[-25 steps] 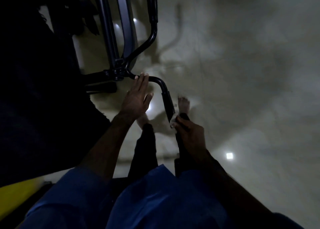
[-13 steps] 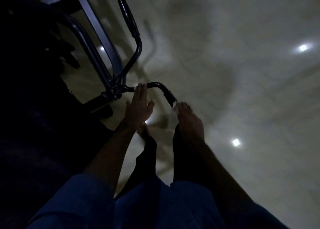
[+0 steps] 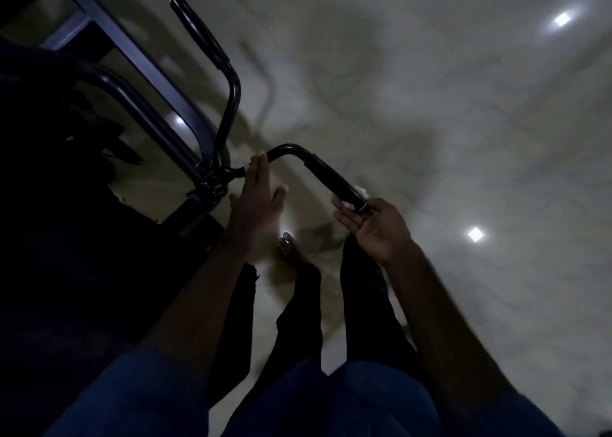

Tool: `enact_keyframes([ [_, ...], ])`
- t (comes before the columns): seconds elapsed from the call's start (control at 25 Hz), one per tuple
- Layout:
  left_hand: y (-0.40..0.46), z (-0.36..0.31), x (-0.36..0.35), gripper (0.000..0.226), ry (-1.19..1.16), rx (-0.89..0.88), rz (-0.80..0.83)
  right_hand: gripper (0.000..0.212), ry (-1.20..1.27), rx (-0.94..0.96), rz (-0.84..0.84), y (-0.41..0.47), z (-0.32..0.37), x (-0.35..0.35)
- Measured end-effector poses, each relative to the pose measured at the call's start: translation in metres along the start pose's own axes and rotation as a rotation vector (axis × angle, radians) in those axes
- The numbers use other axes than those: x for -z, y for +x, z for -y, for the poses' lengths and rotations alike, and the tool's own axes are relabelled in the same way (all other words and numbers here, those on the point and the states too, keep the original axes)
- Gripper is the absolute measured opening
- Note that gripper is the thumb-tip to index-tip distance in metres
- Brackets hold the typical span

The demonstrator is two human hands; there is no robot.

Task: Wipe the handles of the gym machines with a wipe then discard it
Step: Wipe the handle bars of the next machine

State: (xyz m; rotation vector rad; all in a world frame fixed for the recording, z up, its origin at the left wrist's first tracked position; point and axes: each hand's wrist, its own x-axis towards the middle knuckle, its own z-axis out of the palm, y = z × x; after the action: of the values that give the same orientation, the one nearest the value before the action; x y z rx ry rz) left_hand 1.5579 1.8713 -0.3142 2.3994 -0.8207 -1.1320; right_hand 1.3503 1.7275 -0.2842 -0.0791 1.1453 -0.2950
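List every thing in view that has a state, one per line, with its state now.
left hand: fingers straight, resting on the bare bar near the joint.
right hand: palm up, fingers fairly straight, pressing the wipe to the near grip's end.
wipe: crumpled, against the near grip, mostly hidden.
near grip: under the wipe at its end only.
far grip: untouched, pointing away.

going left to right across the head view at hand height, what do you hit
machine frame joint → left hand resting on the bar → lower handle grip → wipe → right hand at the grip's end → floor light reflection
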Motion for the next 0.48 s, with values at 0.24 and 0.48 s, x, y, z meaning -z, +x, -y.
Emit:
enact_keyframes([
  [0.24,-0.001,-0.008,0.015,0.093,-0.044,0.043,0.062,0.036,0.163,0.130,-0.077,0.003,-0.020,0.013],
  [0.48,0.002,-0.014,0.021,0.078,-0.031,0.008,0.080,0.008,-0.183,0.353,-0.185,-0.010,-0.025,0.026],
])
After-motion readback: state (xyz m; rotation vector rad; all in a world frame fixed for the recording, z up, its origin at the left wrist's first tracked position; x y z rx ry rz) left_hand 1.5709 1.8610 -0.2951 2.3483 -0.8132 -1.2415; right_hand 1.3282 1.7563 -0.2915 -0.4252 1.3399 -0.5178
